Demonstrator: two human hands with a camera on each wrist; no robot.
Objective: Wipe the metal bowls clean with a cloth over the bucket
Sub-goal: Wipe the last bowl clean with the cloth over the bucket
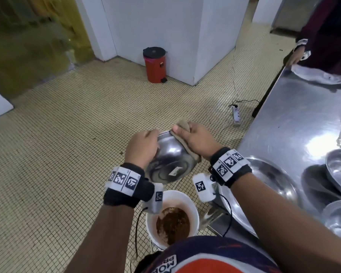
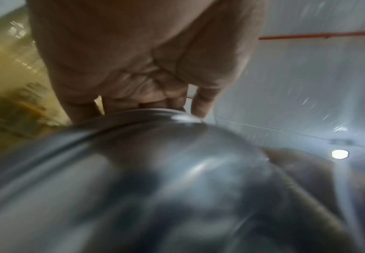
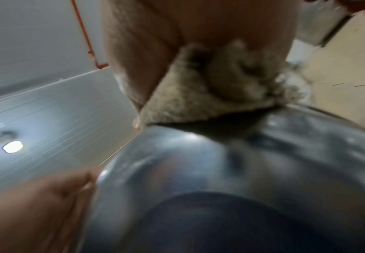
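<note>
Metal bowl point(image 1: 168, 158): held tilted in the air, base turned toward the wearer, above and just beyond the white bucket point(image 1: 193, 203) on the tiled floor point(image 1: 57, 134). Small pale sticker on the base; print too small to read.

Left hand point(image 1: 141, 147): clamped on the bowl's left side, fingers curled over the rim, palm against the outer wall. Left wrist view: fingertips point(image 2: 201, 106) hooked over the rim edge.

Right hand point(image 1: 197, 139): gripping a tan cloth point(image 1: 182, 125), bunched between thumb and fingers and pressed over the bowl's upper right rim; cloth trailing down the right outer wall. Right wrist view: cloth wadded in the palm, touching the rim.

Bucket: brown residue inside, below the bowl.

Wristbands on both wrists: black with white square-code tags; no legible words.

Shirt at bottom edge: orange and dark, white lettering upside down, "MOH" partly readable.

Steel counter point(image 1: 295, 123) at right: several other metal bowls point(image 1: 339, 174) resting on it.

Red pedal bin point(image 1: 155, 65) against the white wall, well apart. White power strip point(image 1: 237, 114) on the floor near the counter. Second person at upper right, beside the counter.
</note>
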